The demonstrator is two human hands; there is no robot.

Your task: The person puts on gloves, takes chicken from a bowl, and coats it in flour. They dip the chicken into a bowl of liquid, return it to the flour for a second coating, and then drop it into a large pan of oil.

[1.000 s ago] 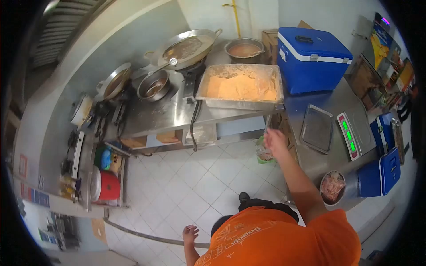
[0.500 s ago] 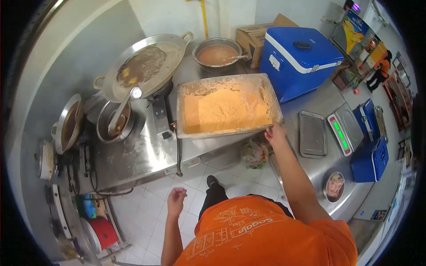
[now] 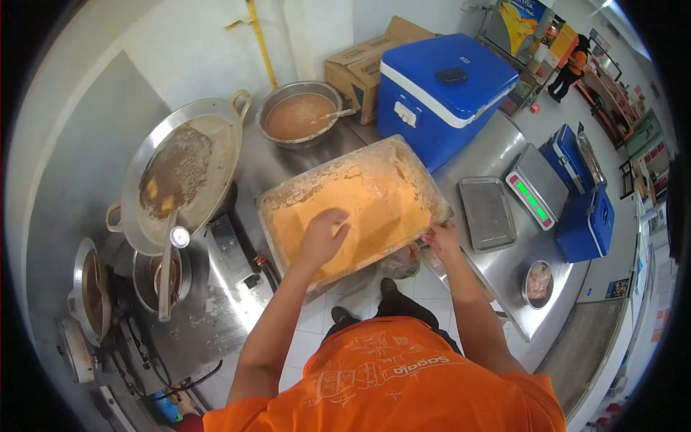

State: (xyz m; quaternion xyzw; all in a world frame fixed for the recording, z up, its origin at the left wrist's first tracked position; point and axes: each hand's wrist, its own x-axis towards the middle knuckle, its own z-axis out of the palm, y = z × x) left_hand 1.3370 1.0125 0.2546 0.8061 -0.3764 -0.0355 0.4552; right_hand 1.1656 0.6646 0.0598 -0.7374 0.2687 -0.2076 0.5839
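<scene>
A large rectangular tray (image 3: 423, 180) of orange-yellow breading flour (image 3: 374, 205) lies at an angle in front of me. My right hand (image 3: 441, 239) grips its near right corner, fingers curled at the rim. Over the flour in the tray's near left part is my left hand (image 3: 325, 237), open and holding nothing, its thumb apart from the fingers. Behind the tray stands a metal bowl (image 3: 306, 140) of orange-brown batter with a utensil handle sticking out. At the left, a wide pan (image 3: 229, 137) holds dark oil with a few yellow pieces frying.
A blue cooler (image 3: 439, 93) and a cardboard box (image 3: 360, 68) stand behind the tray. To the right are a shallow metal tray (image 3: 488, 214), a lit scale (image 3: 533, 191) and a bowl of raw meat (image 3: 538, 284). A thermometer (image 3: 180, 237) shows by the pan. Another person (image 3: 574, 65) stands far back.
My left hand has moved from low beside my body up over the flour. The tray now sits turned and nearer, with my right hand still on its corner. The view has shifted.
</scene>
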